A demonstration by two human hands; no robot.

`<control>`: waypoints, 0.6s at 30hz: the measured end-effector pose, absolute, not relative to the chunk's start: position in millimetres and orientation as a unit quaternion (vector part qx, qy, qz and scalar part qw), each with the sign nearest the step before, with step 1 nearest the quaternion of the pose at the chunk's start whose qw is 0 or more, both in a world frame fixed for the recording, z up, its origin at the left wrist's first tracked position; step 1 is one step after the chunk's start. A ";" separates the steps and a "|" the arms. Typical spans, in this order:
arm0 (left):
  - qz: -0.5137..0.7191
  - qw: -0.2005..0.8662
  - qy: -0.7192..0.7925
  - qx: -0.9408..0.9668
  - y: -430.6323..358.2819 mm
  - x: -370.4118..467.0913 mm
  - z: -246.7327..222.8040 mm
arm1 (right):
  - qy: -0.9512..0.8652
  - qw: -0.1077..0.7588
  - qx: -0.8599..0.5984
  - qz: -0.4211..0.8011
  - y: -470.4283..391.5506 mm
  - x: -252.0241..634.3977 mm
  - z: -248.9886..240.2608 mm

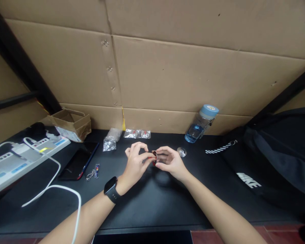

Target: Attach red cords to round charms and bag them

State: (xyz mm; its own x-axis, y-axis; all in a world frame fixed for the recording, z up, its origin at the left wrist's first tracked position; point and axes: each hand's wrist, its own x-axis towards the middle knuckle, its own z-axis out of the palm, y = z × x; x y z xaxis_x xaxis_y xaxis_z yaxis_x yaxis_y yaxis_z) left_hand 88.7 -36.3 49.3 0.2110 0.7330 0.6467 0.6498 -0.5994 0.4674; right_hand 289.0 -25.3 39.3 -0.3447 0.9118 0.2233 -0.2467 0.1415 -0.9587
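Brown cardboard is set up as a wall behind a black table. Near the middle, above the tabletop, a small round piece with some red on it is held edge-up between both hands; its finer details cannot be made out. By the left hand, one side is pinched between thumb and fingertip, the other fingers being loosely curled. On that wrist a black watch is worn. By the right hand, the opposite side is gripped between thumb and half-bent fingers. Just beyond the right hand, a clear disc is laid on the table. Farther back, a blue-lidded bottle is stood near the cardboard. Behind the left hand, shiny packets are placed beside small plastic bags. To the left, a keyring is laid near a tablet; white plugs are fitted into a power strip. To the right, a black bag is rested.
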 end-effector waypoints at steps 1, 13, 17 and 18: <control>0.447 0.050 0.448 0.773 -35.8 88.8 48.9 | -0.568 0.492 -0.295 0.590 -24.9 289.2 38.2; 0.443 0.063 0.436 0.781 -33.0 87.0 44.7 | -0.666 0.409 -0.293 0.551 -22.9 296.7 46.5; 0.435 0.067 0.421 0.793 -32.5 85.9 45.5 | -0.736 0.379 -0.294 0.478 -24.0 300.7 55.5; 0.431 0.069 0.420 0.796 -32.6 85.8 46.0 | -0.749 0.368 -0.296 0.465 -24.2 302.3 57.1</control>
